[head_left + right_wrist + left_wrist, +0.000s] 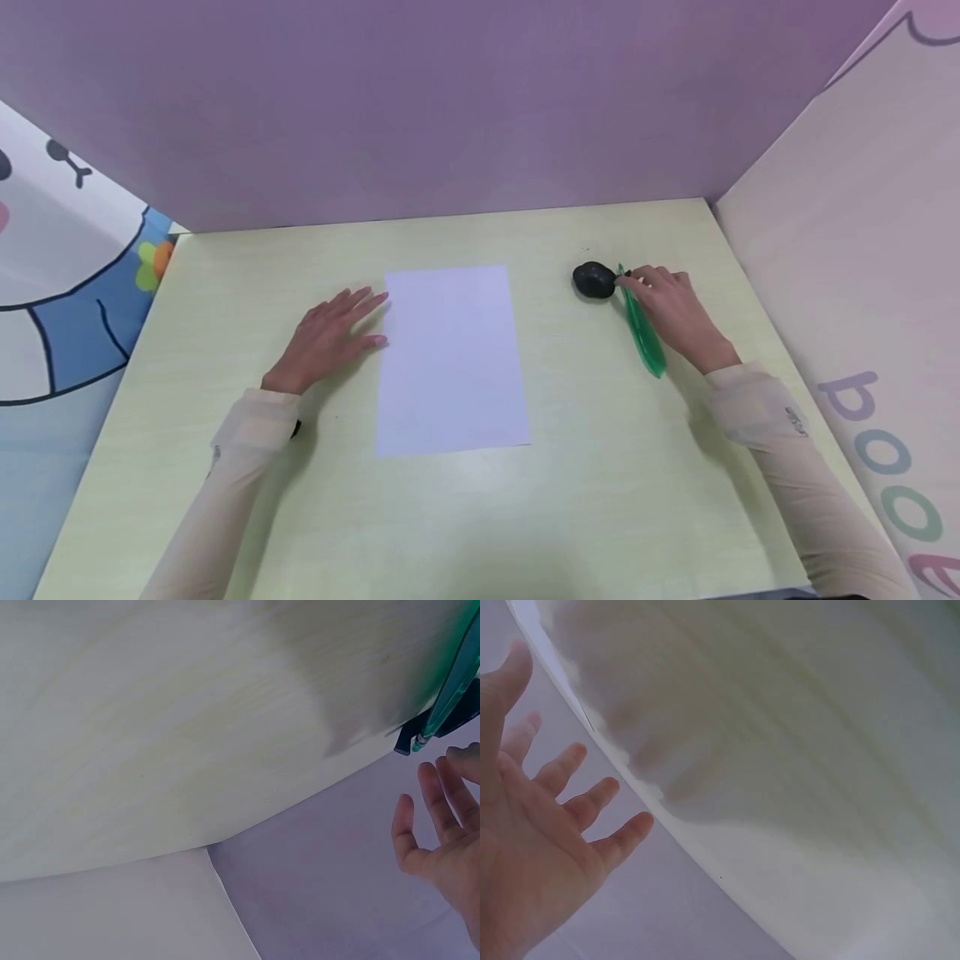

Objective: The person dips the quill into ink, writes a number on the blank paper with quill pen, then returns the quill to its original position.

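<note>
My left hand (pixel 321 343) rests spread at the left edge of a white sheet of paper (pixel 453 358), its thumb and a fingertip right at that edge. In the left wrist view the left hand (pixel 562 825) shows its palm, fingers apart and holding nothing. My right hand (pixel 673 310) reaches down on the right, with thumb and fingertips at a small dark end beside a glossy black rounded thing (pixel 594 280). Just under these fingers lies a long green see-through thing (pixel 645 333). I cannot tell whether the right fingers pinch either one.
The pale tabletop (pixel 450 517) meets a purple panel (pixel 450 108) at the back. A printed panel (pixel 67 250) stands on the left, and a light panel with letters (pixel 847 250) rises along the right edge.
</note>
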`<state>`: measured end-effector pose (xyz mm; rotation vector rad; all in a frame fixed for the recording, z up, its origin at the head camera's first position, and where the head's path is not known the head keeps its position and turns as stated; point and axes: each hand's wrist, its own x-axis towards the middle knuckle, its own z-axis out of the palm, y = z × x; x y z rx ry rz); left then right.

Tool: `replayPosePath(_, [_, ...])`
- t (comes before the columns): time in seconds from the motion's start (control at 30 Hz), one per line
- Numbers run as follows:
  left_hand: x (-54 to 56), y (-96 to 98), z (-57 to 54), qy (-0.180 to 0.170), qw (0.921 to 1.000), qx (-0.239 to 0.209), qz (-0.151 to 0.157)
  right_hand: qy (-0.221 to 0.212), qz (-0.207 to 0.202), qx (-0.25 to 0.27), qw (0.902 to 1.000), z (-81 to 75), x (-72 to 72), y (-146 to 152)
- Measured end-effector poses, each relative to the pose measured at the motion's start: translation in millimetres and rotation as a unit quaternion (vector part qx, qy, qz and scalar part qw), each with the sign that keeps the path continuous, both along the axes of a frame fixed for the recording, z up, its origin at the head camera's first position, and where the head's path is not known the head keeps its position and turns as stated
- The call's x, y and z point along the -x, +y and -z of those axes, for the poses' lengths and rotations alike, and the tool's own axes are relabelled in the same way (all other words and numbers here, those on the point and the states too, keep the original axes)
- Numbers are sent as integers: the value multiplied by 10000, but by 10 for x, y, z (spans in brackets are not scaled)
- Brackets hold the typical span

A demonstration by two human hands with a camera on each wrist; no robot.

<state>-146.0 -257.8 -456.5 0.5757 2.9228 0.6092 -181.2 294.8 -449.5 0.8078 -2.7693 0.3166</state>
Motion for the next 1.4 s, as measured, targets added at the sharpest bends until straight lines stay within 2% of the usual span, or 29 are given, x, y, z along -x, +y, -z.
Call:
replayPosePath(0.37, [-46,15,-37,-429,9990,70,29,248,-247,40,9994,23,-14,0])
replayPosePath(0.8, [-50,54,-49,-428,9989,172,102,310,-386,18,9988,26,-28,17])
replayPosePath(1.1, [-60,98,-97,-536,9979,304,208,-7,-426,-135,9990,-12,-49,30])
replayPosePath(1.4, [-88,98,-135,-572,9969,430,317,-7,-561,-201,9982,2,-48,19])
